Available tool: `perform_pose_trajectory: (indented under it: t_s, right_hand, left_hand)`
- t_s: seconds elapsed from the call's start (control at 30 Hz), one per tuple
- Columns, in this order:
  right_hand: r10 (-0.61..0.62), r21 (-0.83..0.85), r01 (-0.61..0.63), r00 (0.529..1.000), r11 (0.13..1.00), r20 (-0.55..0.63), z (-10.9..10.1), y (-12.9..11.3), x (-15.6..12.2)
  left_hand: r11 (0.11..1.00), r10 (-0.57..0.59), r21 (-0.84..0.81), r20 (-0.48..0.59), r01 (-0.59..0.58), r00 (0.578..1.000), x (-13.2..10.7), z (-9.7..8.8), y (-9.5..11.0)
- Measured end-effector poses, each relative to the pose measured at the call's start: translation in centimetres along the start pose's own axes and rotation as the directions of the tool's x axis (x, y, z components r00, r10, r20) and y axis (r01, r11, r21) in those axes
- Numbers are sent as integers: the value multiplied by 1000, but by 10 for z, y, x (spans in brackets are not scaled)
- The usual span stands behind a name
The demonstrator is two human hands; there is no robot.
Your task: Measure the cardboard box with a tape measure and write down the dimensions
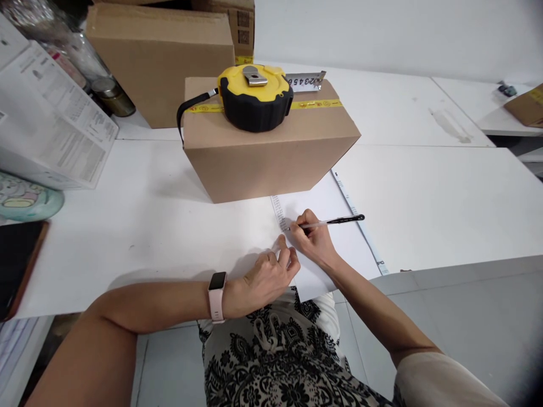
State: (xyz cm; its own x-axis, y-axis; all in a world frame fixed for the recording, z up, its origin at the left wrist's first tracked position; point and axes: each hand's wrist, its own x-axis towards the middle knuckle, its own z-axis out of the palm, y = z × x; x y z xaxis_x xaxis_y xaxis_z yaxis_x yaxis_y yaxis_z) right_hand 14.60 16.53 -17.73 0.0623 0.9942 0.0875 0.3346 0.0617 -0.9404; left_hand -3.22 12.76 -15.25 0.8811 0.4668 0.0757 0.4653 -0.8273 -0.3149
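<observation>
My right hand [313,237] grips a pen [335,221] with a clear barrel and a black end, its tip on the left margin of a white sheet of paper [335,257]. Small handwriting runs down that margin. Just left of the pen tip, my left hand [271,277] rests at the sheet's edge, index finger stretched out, the others bent, holding nothing. Beyond my hands, a sealed cardboard box [271,169] stands over the paper's far end. On top of it lies a yellow and black tape measure [257,99], a short length of blade pulled out.
Another cardboard box [161,62] stands behind on the left, near a white printed carton [51,107] and a jar [112,96]. A dark phone-like device [19,265] lies at the table's left edge. The white table [424,198] ends close to my lap.
</observation>
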Motion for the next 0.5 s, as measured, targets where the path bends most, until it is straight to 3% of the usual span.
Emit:
perform_pose_trajectory:
  t_s: [0.17,0.5]
  right_hand:
    - [4,-5,-5,1000,1000,-9,-1,-1,0]
    - [8,7,-8,1000,1000,-8,-1,1,0]
  left_hand:
    - [999,-33,-16,-12,33,999,0,8,5]
    - [1000,-20,22,-42,21,999,0,4,3]
